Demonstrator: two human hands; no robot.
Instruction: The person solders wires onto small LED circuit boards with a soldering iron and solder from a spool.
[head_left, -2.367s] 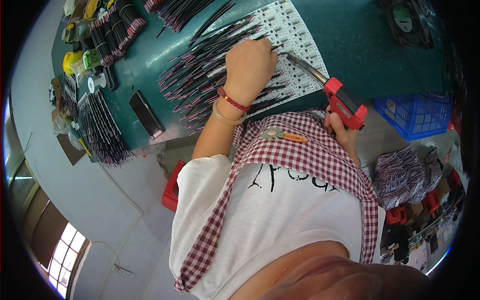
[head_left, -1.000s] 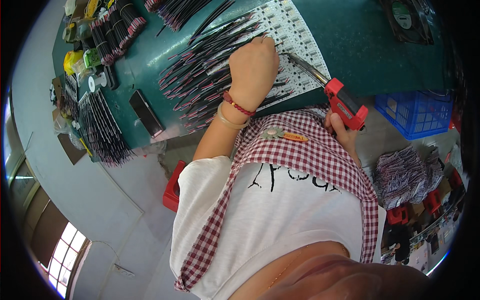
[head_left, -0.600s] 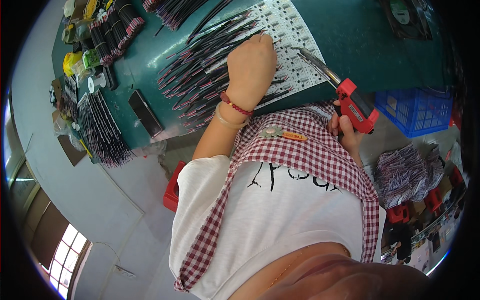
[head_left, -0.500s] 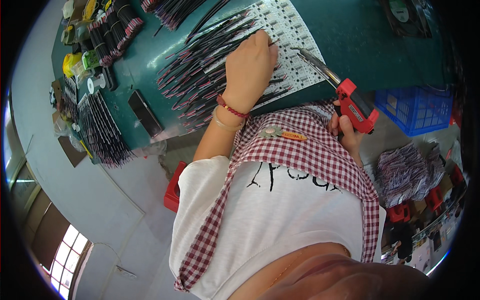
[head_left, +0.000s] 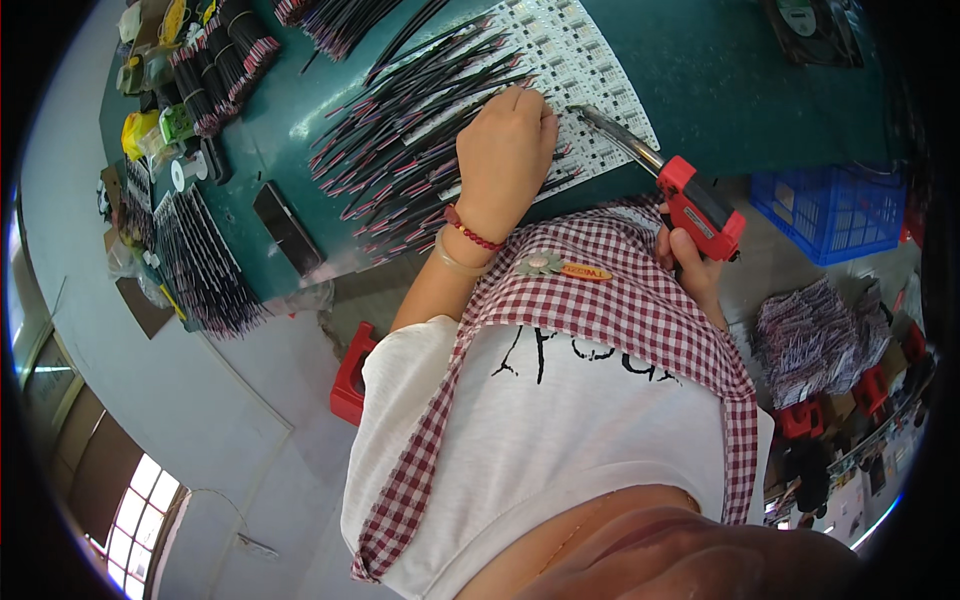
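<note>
My left hand [head_left: 506, 145] is closed in a pinch over a white sheet of small circuit boards [head_left: 575, 50]. Whatever its fingertips hold is hidden from view. Under and left of that hand, many black wires [head_left: 400, 140] with reddish ends lie side by side, partly across the sheet. My right hand [head_left: 688, 262] grips the handle of a red and black soldering gun [head_left: 700, 208]. The gun's metal nozzle slants up and left, its tip over the boards just right of my left fingertips. Whether the tip touches a board I cannot tell.
A dark phone [head_left: 288, 228] lies on the green table [head_left: 720, 90]. Left of it are wired strips [head_left: 200, 260] and bundled wires [head_left: 240, 45]. A blue crate [head_left: 830, 215] stands below the table's right side, with a wire pile [head_left: 805, 340] beyond. A red stool [head_left: 350, 375] is at my left.
My left hand has shifted slightly down toward me. The soldering gun has moved a little left, bringing its tip closer to my left fingertips.
</note>
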